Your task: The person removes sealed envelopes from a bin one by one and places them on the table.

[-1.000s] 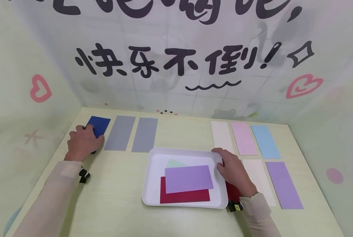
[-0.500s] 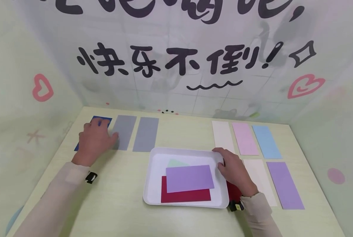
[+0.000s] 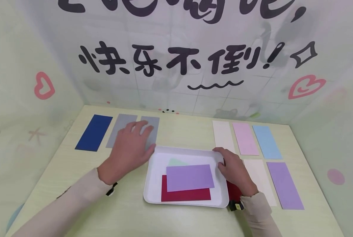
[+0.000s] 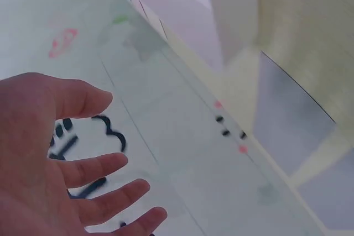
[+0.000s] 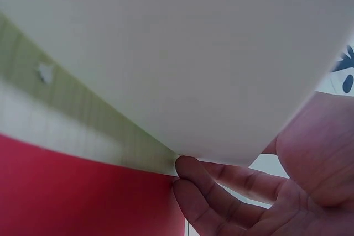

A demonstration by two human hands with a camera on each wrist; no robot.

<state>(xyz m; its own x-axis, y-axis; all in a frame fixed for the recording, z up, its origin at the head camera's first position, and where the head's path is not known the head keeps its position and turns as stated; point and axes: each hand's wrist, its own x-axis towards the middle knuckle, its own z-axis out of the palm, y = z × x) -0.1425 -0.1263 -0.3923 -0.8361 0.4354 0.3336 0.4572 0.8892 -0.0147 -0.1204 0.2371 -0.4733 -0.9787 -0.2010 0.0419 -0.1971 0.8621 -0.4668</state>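
My left hand (image 3: 130,149) hovers with spread fingers over two grey-blue cards (image 3: 152,130), its thumb by the corner of a white tray (image 3: 158,164). In the left wrist view nothing lies between the fingers of that hand (image 4: 33,153). My right hand (image 3: 235,169) grips the tray's right rim, thumb inside; the right wrist view shows its fingers (image 5: 202,192) curled beneath the tray edge. Inside the tray a purple card (image 3: 190,177) overlaps a dark red card (image 3: 185,196) and a mint card (image 3: 177,162). Left of the grey-blue cards lies a dark blue card (image 3: 94,133).
On the right are white cards (image 3: 222,135), a pink card (image 3: 245,139), a light blue card (image 3: 267,141) and another purple card (image 3: 285,185). A red card (image 3: 233,191) shows partly under my right wrist. Printed sheets wall the table (image 3: 111,217) at back and sides.
My left hand has left the dark blue card and moved right, across the grey-blue cards to the tray's corner. The dark blue card now lies uncovered. My right hand keeps its hold.
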